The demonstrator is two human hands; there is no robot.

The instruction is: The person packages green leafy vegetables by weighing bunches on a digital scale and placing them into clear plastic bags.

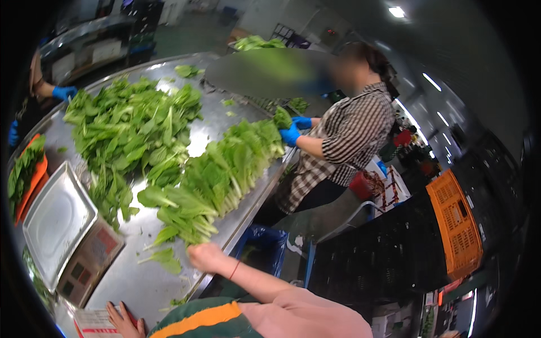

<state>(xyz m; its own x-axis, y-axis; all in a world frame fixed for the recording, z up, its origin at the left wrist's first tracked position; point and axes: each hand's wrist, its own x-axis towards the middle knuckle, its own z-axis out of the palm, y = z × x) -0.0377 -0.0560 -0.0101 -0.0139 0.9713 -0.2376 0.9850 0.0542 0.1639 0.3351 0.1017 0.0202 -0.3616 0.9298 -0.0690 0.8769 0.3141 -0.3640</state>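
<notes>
My right hand (206, 257), bare with a thin red string at the wrist, is curled at the stem ends of leafy greens (186, 219) near the table's edge. Its fingertips are partly hidden. One loose leaf (162, 260) lies beside it. From there a row of greens (228, 169), stems towards the edge, stretches along the metal table (122, 270). With fingers spread, my left hand (124, 322) rests on a white and red printed packet or box (95, 323). A weighing scale with a metal pan (61, 228) stands beyond it.
A large heap of greens (135, 122) covers the table's far part. At the row's far end a co-worker's blue-gloved hands (291, 132) hold greens. Another gloved hand (64, 93) reaches in from the left. A blue-lined bin (264, 249) and stacked crates (456, 224) stand right.
</notes>
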